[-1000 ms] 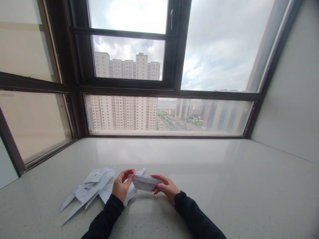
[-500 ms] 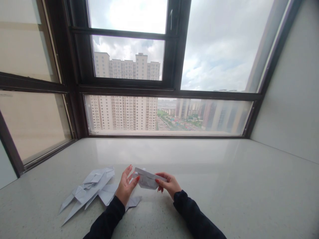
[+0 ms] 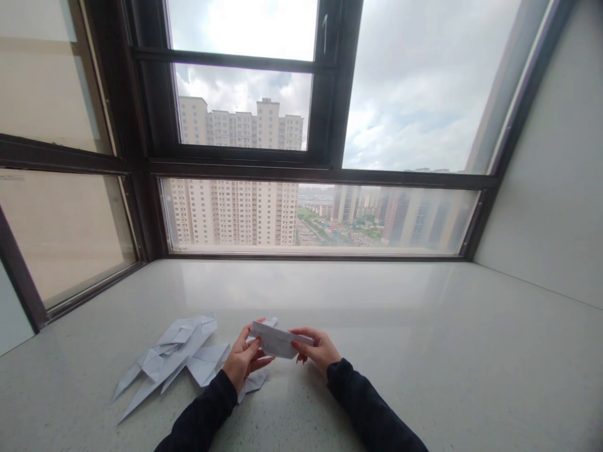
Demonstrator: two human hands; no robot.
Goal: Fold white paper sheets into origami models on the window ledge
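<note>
A small folded white paper (image 3: 277,341), with a straight upper edge and a narrower base, is held above the pale counter between both hands. My left hand (image 3: 242,359) pinches its left end, thumb on the near face. At the right end, my right hand (image 3: 319,349) grips it between thumb and fingers. A small white tip shows behind the paper's upper edge; whether it belongs to the same piece I cannot tell. Several folded white paper pieces (image 3: 164,358) with pointed ends lie in a heap left of my left hand, partly behind my left wrist.
The speckled pale stone sill (image 3: 424,351) spreads under my hands up to the window. Dark window frames (image 3: 245,168) stand at the back and left, with tall buildings outside. A plain white wall (image 3: 546,207) bounds the right side.
My left fingers, spread apart at the paper's left end before, have closed on it. The paper's near face has turned slightly. My right hand keeps its grip.
</note>
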